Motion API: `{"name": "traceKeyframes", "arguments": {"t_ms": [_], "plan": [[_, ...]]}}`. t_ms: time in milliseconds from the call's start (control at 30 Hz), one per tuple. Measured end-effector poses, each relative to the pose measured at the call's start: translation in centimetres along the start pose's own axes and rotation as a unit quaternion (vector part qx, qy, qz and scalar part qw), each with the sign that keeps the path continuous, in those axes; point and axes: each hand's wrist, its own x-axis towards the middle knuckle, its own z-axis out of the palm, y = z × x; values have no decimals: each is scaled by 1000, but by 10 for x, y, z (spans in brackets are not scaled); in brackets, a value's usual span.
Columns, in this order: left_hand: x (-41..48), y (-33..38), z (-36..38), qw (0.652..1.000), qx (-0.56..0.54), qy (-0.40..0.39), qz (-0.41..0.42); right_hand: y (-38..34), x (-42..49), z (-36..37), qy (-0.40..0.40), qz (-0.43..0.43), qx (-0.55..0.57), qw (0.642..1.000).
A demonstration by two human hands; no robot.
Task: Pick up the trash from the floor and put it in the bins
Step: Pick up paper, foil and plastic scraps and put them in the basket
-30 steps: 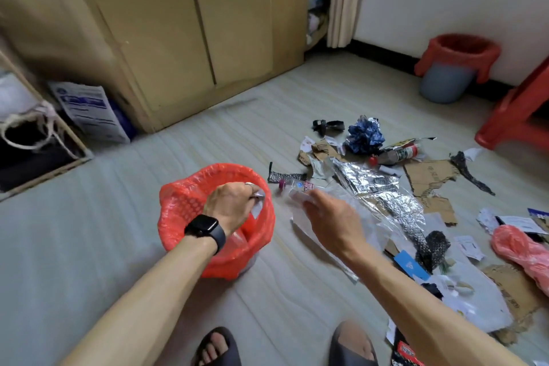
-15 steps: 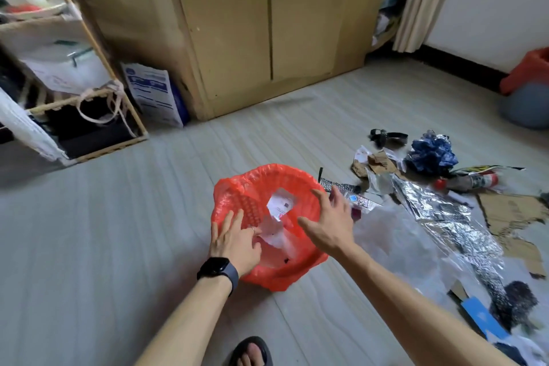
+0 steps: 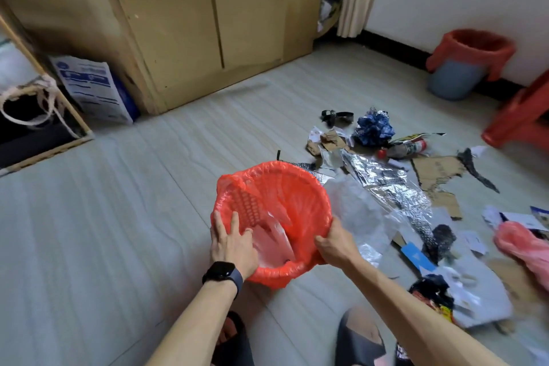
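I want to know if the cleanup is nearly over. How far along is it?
Early stage. Done: some clear plastic already lies in the near bin. In hand: the left hand reaches into that bin and the right hand holds its rim. Left: most trash is on the floor, including the foil sheet, cardboard, bottle, blue wad and pink bag. The far bin stands by the wall.

one head cam, looks fwd and down, close over floor (image 3: 124,217) by cabinet (image 3: 208,24).

Glossy red plastic bin liner (image 3: 297,187)
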Motion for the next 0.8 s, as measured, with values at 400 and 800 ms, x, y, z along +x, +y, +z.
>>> {"name": "traceKeyframes", "arguments": {"t_ms": [400,800], "plan": [[-50,131,-50,973,-95,57,203,73,-109,-113,42,9,19,999],[-86,255,9,927,-56,-87,359,224,-144,-154,90,180,-42,979]]}}
